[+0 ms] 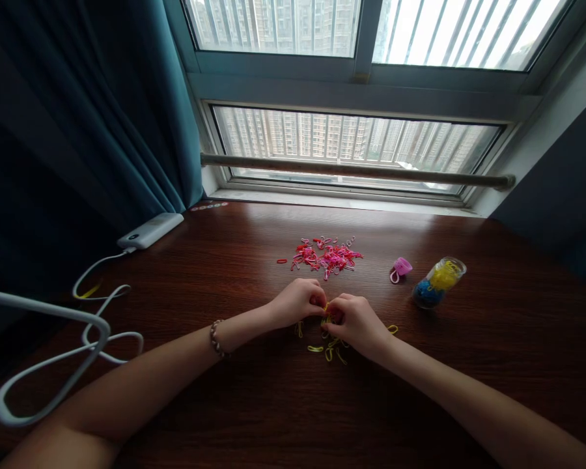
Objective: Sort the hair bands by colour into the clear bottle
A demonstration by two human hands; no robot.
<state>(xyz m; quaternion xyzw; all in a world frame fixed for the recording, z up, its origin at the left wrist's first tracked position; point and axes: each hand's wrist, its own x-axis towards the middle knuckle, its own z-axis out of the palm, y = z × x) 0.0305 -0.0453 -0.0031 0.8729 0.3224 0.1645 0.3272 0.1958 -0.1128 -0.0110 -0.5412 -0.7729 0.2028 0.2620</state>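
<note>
Several yellow loops (333, 352) lie loosely on the dark wooden table in front of and beneath my hands. My left hand (299, 303) is closed in a pinch, its fingertips at a small yellow loop. Close against it on the right, my right hand (356, 320) is also pinched, with yellow loops at its fingertips. Exactly which loop each hand grips is partly hidden by the fingers. Beyond both hands is a scattered pile of pink and red loops (333, 256).
A clear jar (438, 283) with yellow and blue loops leans at the right, beside a pink cap-like piece (402, 266). On the left are a white power strip (151, 230) and its looping white cable (90, 319). The window and a metal rail (342, 170) stand behind the table (254, 404).
</note>
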